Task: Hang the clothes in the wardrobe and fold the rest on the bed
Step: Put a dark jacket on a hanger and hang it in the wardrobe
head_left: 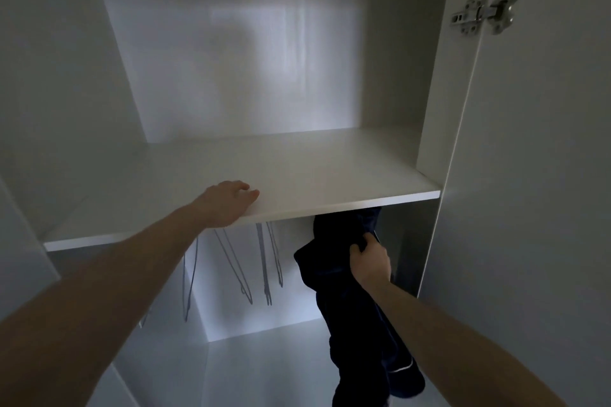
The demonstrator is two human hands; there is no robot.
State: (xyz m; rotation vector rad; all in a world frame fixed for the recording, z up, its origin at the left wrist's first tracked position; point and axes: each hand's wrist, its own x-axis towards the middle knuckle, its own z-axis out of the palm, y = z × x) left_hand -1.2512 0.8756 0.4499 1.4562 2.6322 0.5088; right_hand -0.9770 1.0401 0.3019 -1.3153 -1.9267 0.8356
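Note:
A dark navy garment (pixel 360 307) hangs down inside the white wardrobe, under the shelf (pixel 297 172), at the right. Its top end is hidden behind the shelf's front edge. My right hand (pixel 370 261) grips the garment near its top, fingers curled into the cloth. My left hand (pixel 228 203) rests flat on the shelf's front edge, left of centre, holding nothing. Several thin wire hangers (pixel 264 268) hang bare under the shelf, to the left of the garment.
The wardrobe door (pixel 535 175) stands open on the right, with a metal hinge (pixel 486 10) near its top. The wardrobe's side wall (pixel 49 92) closes off the left. The wardrobe floor (pixel 264 367) lies below the hangers.

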